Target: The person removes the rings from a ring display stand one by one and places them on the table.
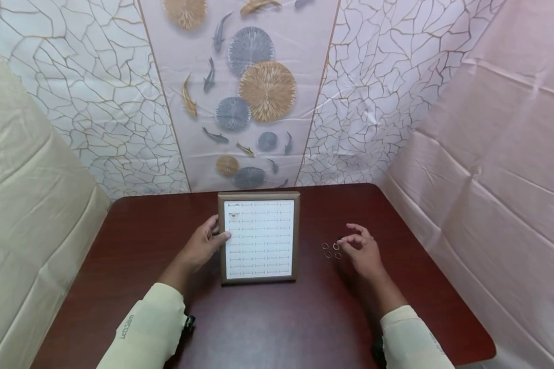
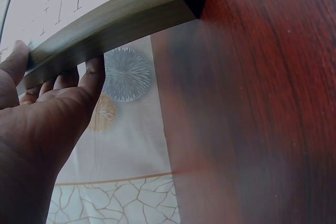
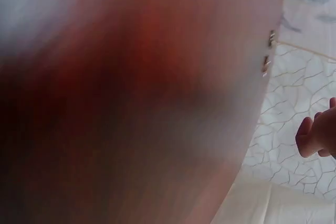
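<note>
My left hand (image 1: 208, 243) grips the left edge of a wood-framed ring display board (image 1: 258, 281), thumb on the front and fingers behind. Rows of slots cover the board's white face, and a ring (image 1: 233, 214) sits near its top left corner. In the left wrist view the left hand (image 2: 50, 114) holds the board's frame (image 2: 115, 24). Several thin rings (image 1: 325, 246) lie on the table to the right of the board. Beside them hovers my right hand (image 1: 362, 251), thumb and index finger brought close together; whether a ring is between the tips is unclear.
The dark red wooden table (image 1: 258, 328) has rounded corners. A patterned cloth (image 1: 369, 102) hangs behind it, with plain beige cloth (image 1: 480, 169) on both sides. In the right wrist view the table surface (image 3: 131, 103) is blurred.
</note>
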A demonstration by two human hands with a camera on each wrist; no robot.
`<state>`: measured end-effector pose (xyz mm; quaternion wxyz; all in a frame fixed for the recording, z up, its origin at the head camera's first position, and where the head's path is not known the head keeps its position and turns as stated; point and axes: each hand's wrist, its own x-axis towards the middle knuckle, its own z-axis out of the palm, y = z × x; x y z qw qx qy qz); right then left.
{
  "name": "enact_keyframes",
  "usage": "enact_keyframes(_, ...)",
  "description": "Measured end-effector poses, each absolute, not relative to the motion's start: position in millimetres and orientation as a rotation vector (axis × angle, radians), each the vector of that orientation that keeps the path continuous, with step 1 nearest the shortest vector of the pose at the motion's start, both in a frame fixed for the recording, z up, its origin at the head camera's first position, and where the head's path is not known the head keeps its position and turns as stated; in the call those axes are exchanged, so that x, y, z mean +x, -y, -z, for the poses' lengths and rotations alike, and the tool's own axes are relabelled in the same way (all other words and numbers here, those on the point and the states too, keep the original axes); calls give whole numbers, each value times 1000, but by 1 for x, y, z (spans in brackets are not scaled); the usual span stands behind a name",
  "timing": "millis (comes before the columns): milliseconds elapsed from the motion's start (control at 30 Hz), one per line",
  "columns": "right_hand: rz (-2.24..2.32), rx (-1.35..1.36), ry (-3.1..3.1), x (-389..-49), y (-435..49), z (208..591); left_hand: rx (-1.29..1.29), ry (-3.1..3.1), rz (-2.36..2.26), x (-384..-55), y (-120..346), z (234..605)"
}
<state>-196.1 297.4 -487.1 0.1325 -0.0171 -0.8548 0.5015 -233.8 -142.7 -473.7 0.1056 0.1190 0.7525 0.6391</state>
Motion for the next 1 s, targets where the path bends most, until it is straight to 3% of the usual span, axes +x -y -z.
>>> enact_keyframes(567,-984,-36,2863,-191,-312,501,344,-2202,-1892,-237,145,475)
enact_keyframes(1000,-769,153,3022,-194,-308,504,316,-2219,-1867,-236,144,474)
